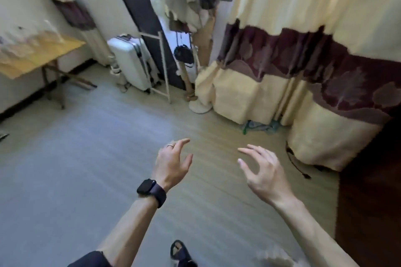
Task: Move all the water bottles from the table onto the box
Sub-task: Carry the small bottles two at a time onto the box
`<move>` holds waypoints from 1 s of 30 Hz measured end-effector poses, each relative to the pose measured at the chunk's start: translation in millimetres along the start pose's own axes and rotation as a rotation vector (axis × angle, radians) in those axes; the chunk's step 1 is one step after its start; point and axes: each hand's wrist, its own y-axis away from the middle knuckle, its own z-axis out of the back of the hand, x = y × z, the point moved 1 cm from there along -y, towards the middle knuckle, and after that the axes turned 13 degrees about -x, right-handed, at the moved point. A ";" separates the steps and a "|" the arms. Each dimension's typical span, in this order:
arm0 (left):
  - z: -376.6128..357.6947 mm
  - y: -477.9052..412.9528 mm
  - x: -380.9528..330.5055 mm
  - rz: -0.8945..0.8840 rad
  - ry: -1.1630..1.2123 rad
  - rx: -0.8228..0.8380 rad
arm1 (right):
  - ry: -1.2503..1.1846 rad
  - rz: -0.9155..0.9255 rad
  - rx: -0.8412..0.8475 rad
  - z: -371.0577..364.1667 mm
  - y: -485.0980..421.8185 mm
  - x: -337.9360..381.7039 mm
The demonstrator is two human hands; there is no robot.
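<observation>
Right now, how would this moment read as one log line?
left hand: open, empty | right hand: open, empty | both above pale grey floor | yellow wooden table: far left, items on it blurred

The yellow wooden table (pixel 54 50) ran off the left edge; pale things (pixel 23 39) on it blurred beyond telling. A black sandal (pixel 180 251) was cropped below.

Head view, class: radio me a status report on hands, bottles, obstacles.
Left hand and right hand open, holding nothing, over floor. Table far left; items on it too blurred to name. Box not in view. White suitcase beyond table.
</observation>
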 end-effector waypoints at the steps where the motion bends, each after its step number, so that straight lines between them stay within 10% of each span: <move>1: 19.5 -5.1 15.2 0.033 -0.015 -0.053 | -0.008 0.056 0.013 -10.0 -13.2 18.0; 9: 217.4 -32.4 175.1 0.284 -0.218 -0.440 | -0.101 0.555 0.097 -134.5 -119.6 250.8; 30: 420.3 -261.2 387.1 0.333 -0.373 -0.651 | -0.267 0.770 0.073 -341.2 -335.2 540.1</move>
